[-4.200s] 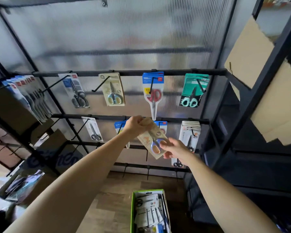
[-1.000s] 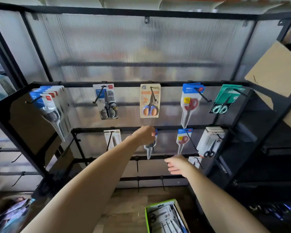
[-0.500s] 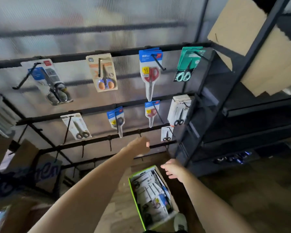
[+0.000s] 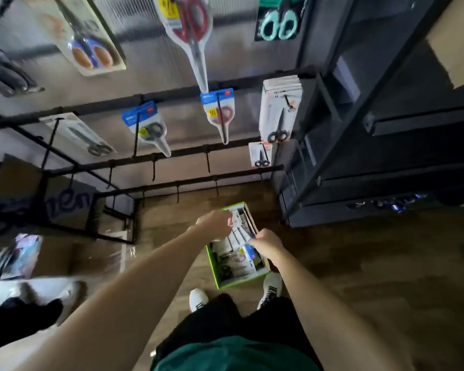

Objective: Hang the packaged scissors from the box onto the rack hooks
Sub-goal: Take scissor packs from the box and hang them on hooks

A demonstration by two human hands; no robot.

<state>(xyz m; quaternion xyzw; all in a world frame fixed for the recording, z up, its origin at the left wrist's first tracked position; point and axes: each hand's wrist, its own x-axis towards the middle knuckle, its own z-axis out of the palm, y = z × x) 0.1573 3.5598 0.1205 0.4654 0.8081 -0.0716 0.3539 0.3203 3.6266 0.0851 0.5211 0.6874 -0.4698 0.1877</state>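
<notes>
A green-sided box (image 4: 227,280) stands on the wooden floor by my feet, full of packaged scissors (image 4: 239,234). My left hand (image 4: 215,223) reaches into the box's far end, fingers curled on the white packs there. My right hand (image 4: 267,243) pinches the near edge of the same white packs; blur hides whether a pack is lifted. Above, the black rack (image 4: 172,155) carries hung packs: orange-handled scissors (image 4: 89,46), red-handled ones (image 4: 190,36), teal ones (image 4: 277,21) and a white stack (image 4: 279,108). Several low hooks (image 4: 207,163) are bare.
A dark metal shelving unit (image 4: 359,129) stands to the right of the rack. Cardboard with blue lettering (image 4: 54,207) leans at the lower left. Another person's dark leg and shoe (image 4: 38,303) are at the left. My white shoes (image 4: 272,289) flank the box.
The orange-handled pack I held earlier now hangs on the top rail. Both hands have dropped from the rack into the box, and my view has tilted down toward the floor.
</notes>
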